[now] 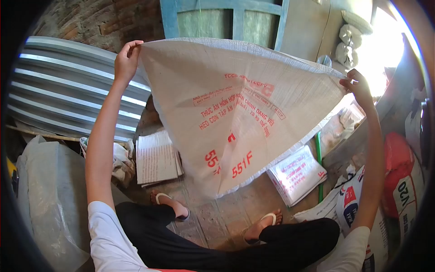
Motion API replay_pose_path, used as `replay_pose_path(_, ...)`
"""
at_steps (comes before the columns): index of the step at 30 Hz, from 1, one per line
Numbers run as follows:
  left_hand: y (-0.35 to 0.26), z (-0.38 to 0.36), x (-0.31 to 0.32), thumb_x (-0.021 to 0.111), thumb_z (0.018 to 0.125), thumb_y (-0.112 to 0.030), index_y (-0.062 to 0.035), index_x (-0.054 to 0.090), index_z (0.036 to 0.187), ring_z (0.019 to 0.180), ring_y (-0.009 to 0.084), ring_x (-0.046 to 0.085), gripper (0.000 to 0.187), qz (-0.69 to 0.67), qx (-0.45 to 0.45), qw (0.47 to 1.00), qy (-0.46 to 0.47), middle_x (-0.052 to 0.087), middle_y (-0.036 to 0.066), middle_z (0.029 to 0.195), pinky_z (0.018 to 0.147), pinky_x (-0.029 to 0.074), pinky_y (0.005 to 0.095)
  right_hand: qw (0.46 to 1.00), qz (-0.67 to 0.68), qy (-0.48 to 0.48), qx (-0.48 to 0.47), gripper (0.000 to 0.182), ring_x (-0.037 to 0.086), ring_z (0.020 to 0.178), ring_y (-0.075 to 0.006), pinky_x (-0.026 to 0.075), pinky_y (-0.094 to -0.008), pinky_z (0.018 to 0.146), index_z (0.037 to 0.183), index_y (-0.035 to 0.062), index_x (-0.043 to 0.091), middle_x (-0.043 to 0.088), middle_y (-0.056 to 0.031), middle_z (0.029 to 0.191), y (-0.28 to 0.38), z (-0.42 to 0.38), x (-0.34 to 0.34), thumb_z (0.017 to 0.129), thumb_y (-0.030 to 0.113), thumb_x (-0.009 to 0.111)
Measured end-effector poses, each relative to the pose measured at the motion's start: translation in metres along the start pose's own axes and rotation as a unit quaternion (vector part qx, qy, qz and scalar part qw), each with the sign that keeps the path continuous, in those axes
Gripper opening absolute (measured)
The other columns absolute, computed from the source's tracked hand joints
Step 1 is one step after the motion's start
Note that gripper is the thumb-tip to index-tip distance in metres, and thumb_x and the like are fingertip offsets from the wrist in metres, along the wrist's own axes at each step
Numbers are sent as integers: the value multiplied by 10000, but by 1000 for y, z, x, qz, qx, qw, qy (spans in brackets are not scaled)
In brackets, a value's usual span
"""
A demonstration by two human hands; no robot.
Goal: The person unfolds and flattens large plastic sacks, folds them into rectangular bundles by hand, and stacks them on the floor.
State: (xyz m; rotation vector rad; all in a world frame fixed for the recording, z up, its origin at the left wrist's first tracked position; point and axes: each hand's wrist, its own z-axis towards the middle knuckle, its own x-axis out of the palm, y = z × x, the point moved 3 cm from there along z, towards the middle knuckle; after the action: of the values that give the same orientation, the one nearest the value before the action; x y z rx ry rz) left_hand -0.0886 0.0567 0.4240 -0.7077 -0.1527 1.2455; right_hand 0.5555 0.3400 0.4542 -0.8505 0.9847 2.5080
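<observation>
A woven sack [235, 113] is being held up, spread wide (so its red print faces the wearer), its top corners being pinched by the left hand [126, 61] and right hand [358, 88], above folded sacks [297, 174] on the floor.

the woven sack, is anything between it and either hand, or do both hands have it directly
Nothing visible comes between them. The left hand pinches one top corner of the woven sack and the right hand pinches the opposite corner, holding it spread in the air above the tiled floor.
</observation>
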Motion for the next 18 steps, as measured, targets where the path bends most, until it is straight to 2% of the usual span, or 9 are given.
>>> replay_pose_path(3,-1,40,-23,552,1006,-312,-55,658,1135,946,96,602,306,-57,24,998,-6,677,20,1019,855,465,249,997,-16,24,-66,242,574,607,-109,474,-255,567,982,26,600,606,-22,797,16,24,-20,856,160,757)
replay_pose_path(6,-19,63,-40,527,1013,-345,-66,631,1171,952,92,578,338,-64,20,998,0,658,19,1016,857,461,256,996,-33,80,-7,184,585,578,-108,472,-249,529,935,15,628,607,-21,746,55,13,-28,853,128,747)
replay_pose_path(9,-41,68,-49,531,1011,-333,-76,605,1224,942,86,565,342,-117,6,993,-1,651,10,1038,851,461,253,995,-6,101,8,160,624,578,-104,508,-256,554,883,27,672,632,-22,690,65,4,-41,828,152,756)
replay_pose_path(10,-45,67,-52,537,1010,-273,-87,590,1252,954,84,571,310,-147,8,989,24,648,3,1073,847,462,245,990,-31,134,9,191,634,590,-103,520,-256,564,875,29,669,640,-19,692,64,1,-49,838,193,760)
replay_pose_path(13,-55,60,-65,509,972,-96,-89,593,1249,952,84,581,290,-74,43,996,37,649,4,1075,847,464,239,981,-107,161,28,228,640,591,-105,519,-256,564,863,35,672,635,-17,681,80,-18,-58,840,236,776)
replay_pose_path(14,-54,56,-67,436,887,66,-75,598,1228,941,83,588,403,-74,49,996,27,656,7,1038,843,463,238,979,-130,157,18,308,614,601,-84,503,-243,575,844,32,662,601,8,656,88,-24,-57,827,307,799)
replay_pose_path(17,-19,60,-74,389,817,121,-61,609,1199,932,81,588,477,-52,71,996,13,661,9,1023,843,458,235,963,-229,110,-86,384,575,609,-67,500,-234,607,848,25,654,565,31,647,92,-31,-70,805,370,818)
replay_pose_path(18,-14,57,-77,420,873,99,-59,622,1167,934,85,588,390,-41,85,995,13,656,0,1016,836,459,237,973,-194,110,-59,424,549,655,-72,483,-247,633,854,23,641,565,30,692,105,-38,-71,792,399,827)
